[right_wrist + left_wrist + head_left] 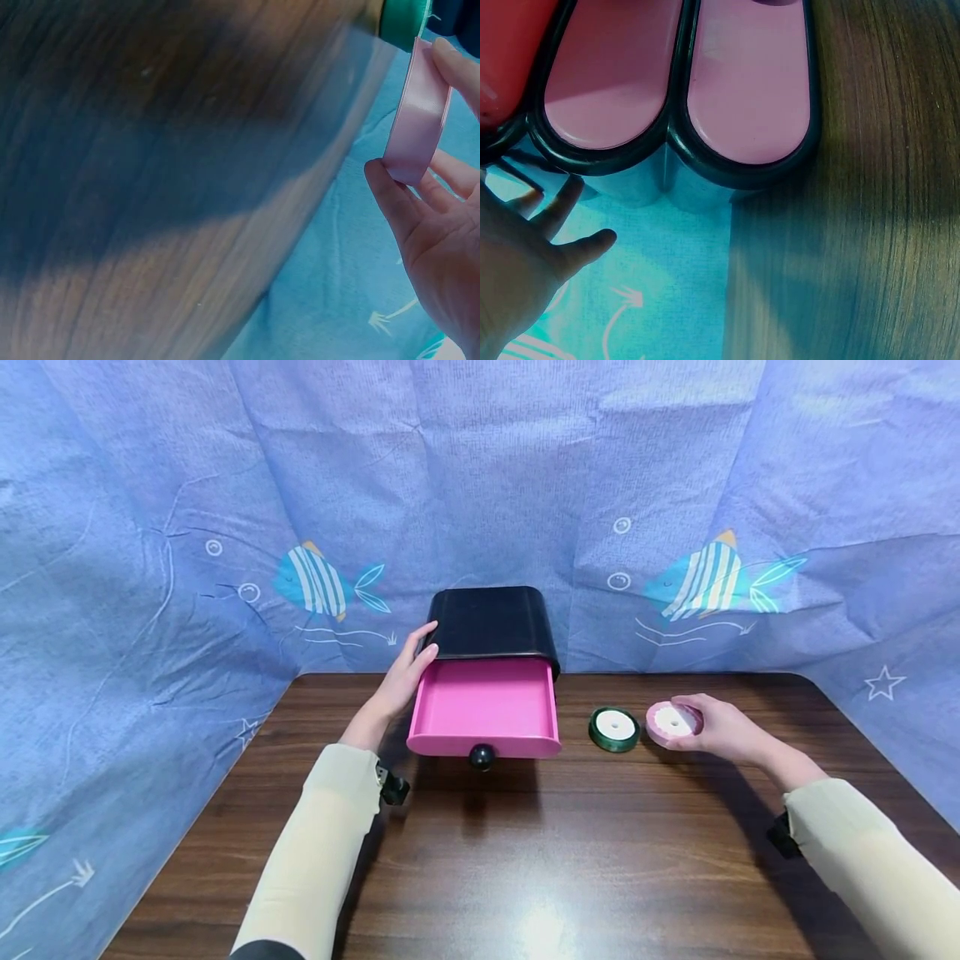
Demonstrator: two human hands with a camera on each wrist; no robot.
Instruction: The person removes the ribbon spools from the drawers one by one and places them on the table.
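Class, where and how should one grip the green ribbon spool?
The green spool is probably best pinched across its outer rim, near edge to far edge, coming down from above: it is round and lies flat on the table, with the pink spool close on its right.

i am in a curtained-off spot: a blue cloth (510,468) printed with striped fish (322,581) hangs behind my wood-grain table (637,827). whether home or studio, i cannot tell.
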